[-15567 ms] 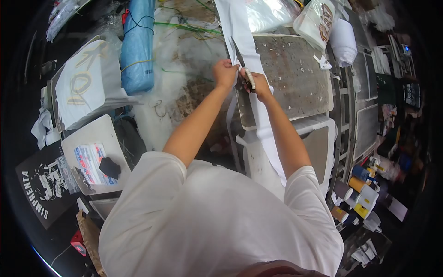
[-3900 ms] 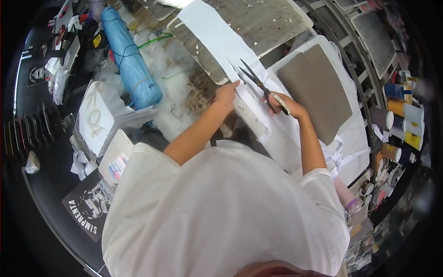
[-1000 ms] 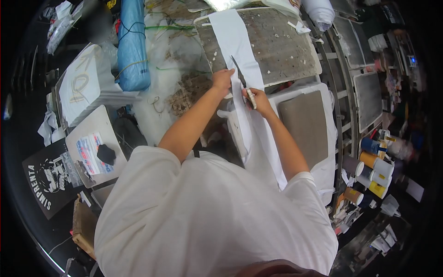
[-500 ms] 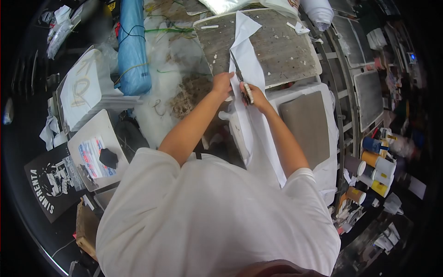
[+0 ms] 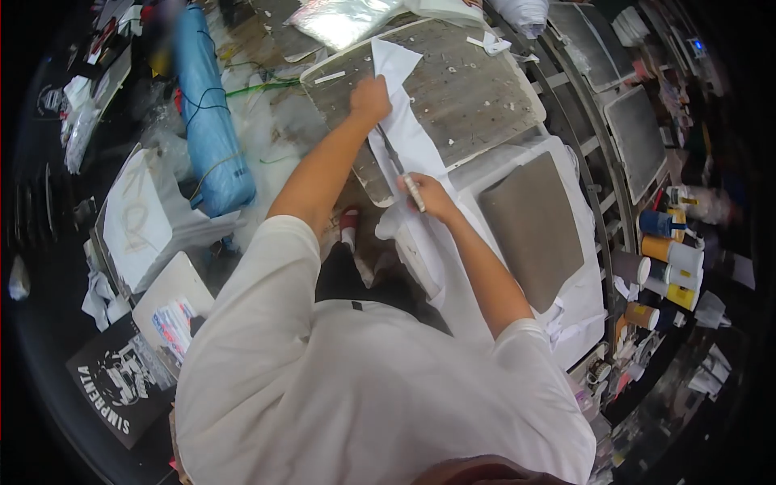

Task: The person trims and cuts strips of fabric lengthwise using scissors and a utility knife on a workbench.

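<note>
A long strip of white fabric runs from the grey board down toward my body. My left hand grips its left edge near the far end, fingers closed. Lower down, my right hand is closed around the handles of a pair of scissors. The blades point up and left along the fabric's left side, toward my left hand. Whether the blades are parted is hard to make out.
A blue wrapped roll lies at the left. White-covered boards with a grey pad sit to the right. Several paint tubs stand at the far right. A metal rack runs beside the boards. A silvery plastic package lies at the top.
My left hand has moved up the fabric, away from the scissors. My right hand with the scissors has come slightly lower and left. The whole view has shifted and turned.
</note>
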Demonstrator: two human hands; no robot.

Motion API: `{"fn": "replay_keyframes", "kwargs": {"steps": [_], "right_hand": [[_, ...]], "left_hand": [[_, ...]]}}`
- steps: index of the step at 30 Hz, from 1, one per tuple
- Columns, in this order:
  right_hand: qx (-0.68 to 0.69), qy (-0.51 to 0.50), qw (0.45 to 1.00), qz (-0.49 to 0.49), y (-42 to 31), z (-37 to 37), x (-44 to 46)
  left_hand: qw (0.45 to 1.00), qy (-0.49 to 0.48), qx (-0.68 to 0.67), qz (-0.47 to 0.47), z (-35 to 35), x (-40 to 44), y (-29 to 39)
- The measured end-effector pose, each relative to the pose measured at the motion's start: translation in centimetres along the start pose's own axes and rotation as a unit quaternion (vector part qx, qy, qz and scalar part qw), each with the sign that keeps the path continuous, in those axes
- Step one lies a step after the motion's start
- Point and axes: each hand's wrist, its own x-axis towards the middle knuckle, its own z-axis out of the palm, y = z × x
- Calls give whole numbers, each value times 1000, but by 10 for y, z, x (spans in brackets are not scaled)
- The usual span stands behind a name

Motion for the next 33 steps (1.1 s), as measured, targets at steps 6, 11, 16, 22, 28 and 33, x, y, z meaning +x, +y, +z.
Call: {"fn": "replay_keyframes", "kwargs": {"steps": [6, 11, 16, 22, 28, 33], "right_hand": [[-6, 7, 1000, 11, -12, -7, -8], [3, -12, 1000, 29, -17, -14, -7], [-11, -20, 999, 29, -21, -15, -8], [71, -47, 996, 30, -20, -13, -7], [55, -61, 996, 25, -20, -11, -4], [37, -56, 998, 10, -22, -12, -6]], "left_hand": [[877, 76, -381, -282, 18, 8, -60], [713, 62, -569, -405, 27, 11, -98], [652, 129, -634, -394, 31, 32, -112], [841, -59, -474, -252, 4, -63, -83], [877, -48, -352, -324, 2, -149, 21], [905, 34, -296, -304, -1, -153, 29]]}}
